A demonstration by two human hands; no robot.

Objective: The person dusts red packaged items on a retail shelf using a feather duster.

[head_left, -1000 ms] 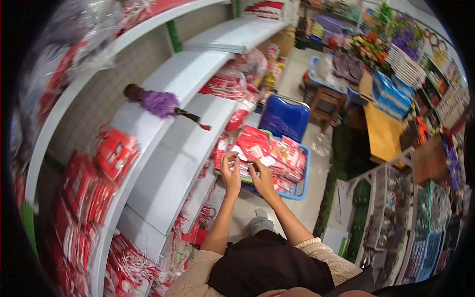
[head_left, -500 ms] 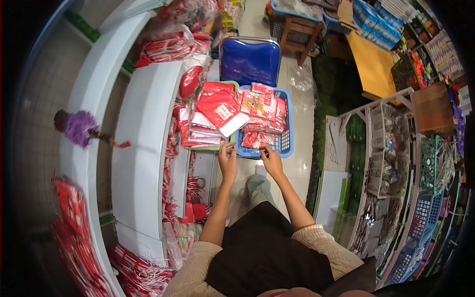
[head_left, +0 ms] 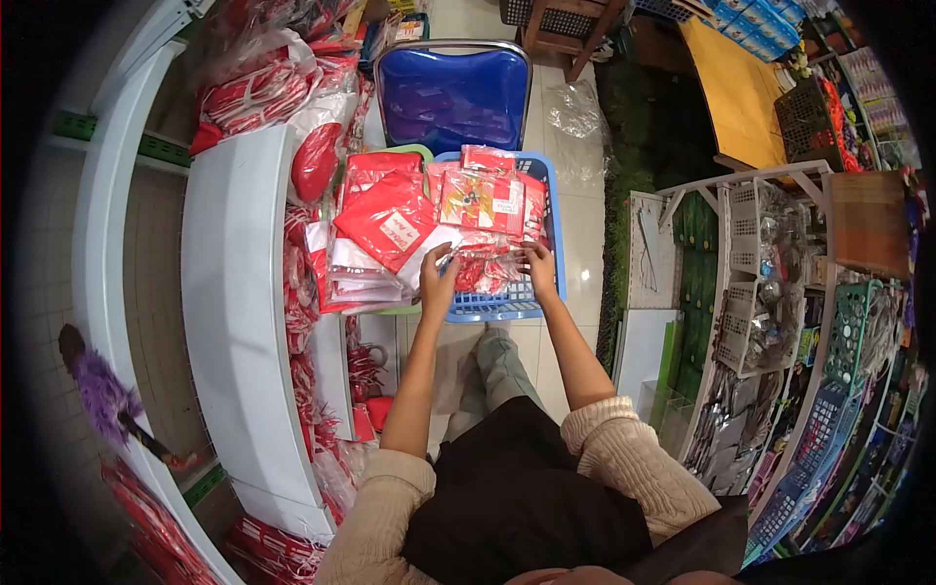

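Note:
A blue plastic basket [head_left: 558,213] holds red packets in clear plastic [head_left: 478,202], stacked unevenly. Beside it on the left is a green-rimmed basket [head_left: 426,153] heaped with red and white packets [head_left: 385,222]. My left hand [head_left: 438,277] is over the line where the two baskets meet, thumb and fingers apart, close to a white packet edge. At the right side of the small red packets [head_left: 485,270], my right hand [head_left: 539,269] reaches in with loosely bent, parted fingers, its tips at the plastic wrapping.
A blue-padded chair [head_left: 453,93] stands right behind the baskets. White shelves [head_left: 237,283] with red goods run along my left, a purple duster [head_left: 105,395] among them. On the right are a rack of baskets [head_left: 746,234] and a yellow tabletop [head_left: 731,93].
Both hands have moved forward from the baskets' near edge to over the packets. The view has shifted, bringing the baskets closer and a little to the left.

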